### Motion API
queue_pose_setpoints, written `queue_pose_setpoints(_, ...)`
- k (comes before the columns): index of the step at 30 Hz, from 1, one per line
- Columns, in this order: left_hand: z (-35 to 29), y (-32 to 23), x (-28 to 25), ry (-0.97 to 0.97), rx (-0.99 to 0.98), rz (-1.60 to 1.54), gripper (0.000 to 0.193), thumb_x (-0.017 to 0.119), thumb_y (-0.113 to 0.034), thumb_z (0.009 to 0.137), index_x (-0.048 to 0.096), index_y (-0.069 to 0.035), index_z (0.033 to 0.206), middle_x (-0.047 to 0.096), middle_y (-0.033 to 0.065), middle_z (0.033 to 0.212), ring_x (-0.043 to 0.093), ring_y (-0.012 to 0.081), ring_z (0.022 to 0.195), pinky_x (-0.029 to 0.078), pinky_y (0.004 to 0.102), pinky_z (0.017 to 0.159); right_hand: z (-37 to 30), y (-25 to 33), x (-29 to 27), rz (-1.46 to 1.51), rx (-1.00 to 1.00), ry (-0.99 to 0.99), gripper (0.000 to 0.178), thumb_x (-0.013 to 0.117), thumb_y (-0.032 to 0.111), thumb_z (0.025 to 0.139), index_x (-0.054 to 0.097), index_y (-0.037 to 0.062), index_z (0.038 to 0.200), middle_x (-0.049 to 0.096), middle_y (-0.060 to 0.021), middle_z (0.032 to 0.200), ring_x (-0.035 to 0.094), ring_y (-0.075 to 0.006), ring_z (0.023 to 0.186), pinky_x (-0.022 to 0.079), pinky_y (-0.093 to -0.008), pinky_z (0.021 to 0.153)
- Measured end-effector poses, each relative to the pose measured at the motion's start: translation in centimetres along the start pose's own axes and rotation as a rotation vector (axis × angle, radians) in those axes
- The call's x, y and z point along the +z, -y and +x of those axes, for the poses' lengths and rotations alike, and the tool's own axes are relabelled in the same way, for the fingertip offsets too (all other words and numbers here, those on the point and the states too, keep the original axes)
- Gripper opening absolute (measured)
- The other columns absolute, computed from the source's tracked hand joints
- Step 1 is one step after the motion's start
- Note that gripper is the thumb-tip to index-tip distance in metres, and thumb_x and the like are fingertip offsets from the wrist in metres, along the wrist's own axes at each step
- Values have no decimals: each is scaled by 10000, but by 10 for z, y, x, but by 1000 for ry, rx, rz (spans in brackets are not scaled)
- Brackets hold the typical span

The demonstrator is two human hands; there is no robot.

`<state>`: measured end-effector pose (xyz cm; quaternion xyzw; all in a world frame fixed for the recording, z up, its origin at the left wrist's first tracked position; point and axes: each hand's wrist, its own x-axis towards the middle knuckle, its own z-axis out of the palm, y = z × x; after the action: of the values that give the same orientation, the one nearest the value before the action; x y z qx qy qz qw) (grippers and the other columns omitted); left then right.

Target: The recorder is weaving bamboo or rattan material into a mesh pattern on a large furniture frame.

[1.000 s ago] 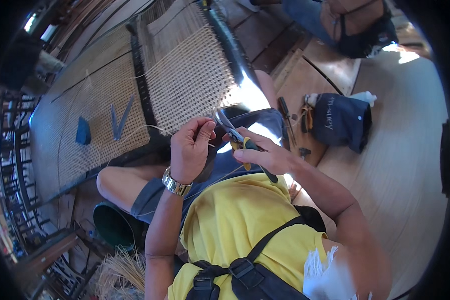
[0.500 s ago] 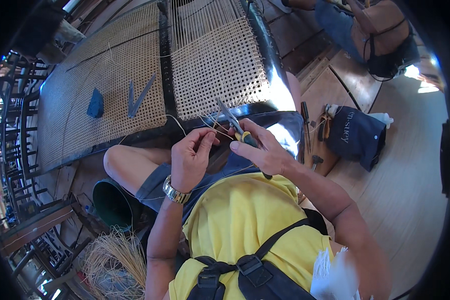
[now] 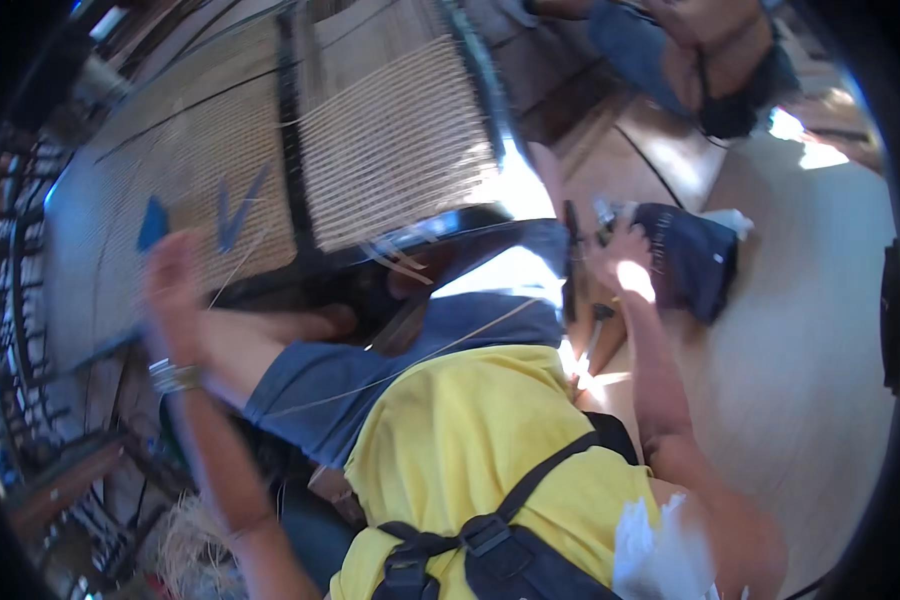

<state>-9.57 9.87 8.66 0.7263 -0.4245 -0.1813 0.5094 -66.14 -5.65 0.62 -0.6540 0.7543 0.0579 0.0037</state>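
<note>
My left hand point(image 3: 173, 285), smeared by motion, is raised beside the near edge of the cane-woven frame, close to a blue block point(image 3: 153, 222). Its fingers are too blurred to read. My right hand point(image 3: 622, 252) reaches down at the right among tools beside a dark blue pouch point(image 3: 688, 262); whether it holds the cutters cannot be seen. A half-woven cane panel point(image 3: 395, 145) lies in the black frame point(image 3: 295, 160), with loose cane ends point(image 3: 400, 262) sticking out at its near edge. One long cane strand point(image 3: 440, 347) crosses my lap.
A grey V-shaped tool point(image 3: 238, 212) lies on the left woven panel point(image 3: 185, 165). A bundle of cane strands point(image 3: 190, 550) is at lower left. A dark-headed tool point(image 3: 600, 314) rests by my right thigh. Another person point(image 3: 710, 55) sits at the far right.
My hands have parted: the left swung out to the left, the right moved right to the tools by the pouch. The cutters, earlier in my right hand over the panel edge, no longer show.
</note>
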Motion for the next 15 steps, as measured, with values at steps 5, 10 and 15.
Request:
queue_pose_setpoints(5,82,56,-301,-350,38,800,469,566,-387,1023,613,-53,1349,666,97,1296,606,207,1204,439,345,1035,-38,-20,31,-176,-29,315,787,591,648,872,483,47,1368,500,-238,1295,504,-423,1230,380,-579,1031)
queue_pose_setpoints(10,76,-28,-233,-172,1,397,347,571,-323,1035,635,-120,1309,636,-1,992,545,61,841,434,236,748,-34,29,-35,470,-252,-80,556,671,340,928,528,-17,1330,544,-256,1243,588,-428,1066,503,-461,931)
queue_pose_setpoints(15,-7,-109,32,680,97,205,118,589,-94,1002,673,-66,1079,656,9,775,494,52,569,389,213,511,-79,164,-170,844,-866,-30,558,650,338,950,449,59,1390,595,-199,1194,674,-380,909,546,-527,759)
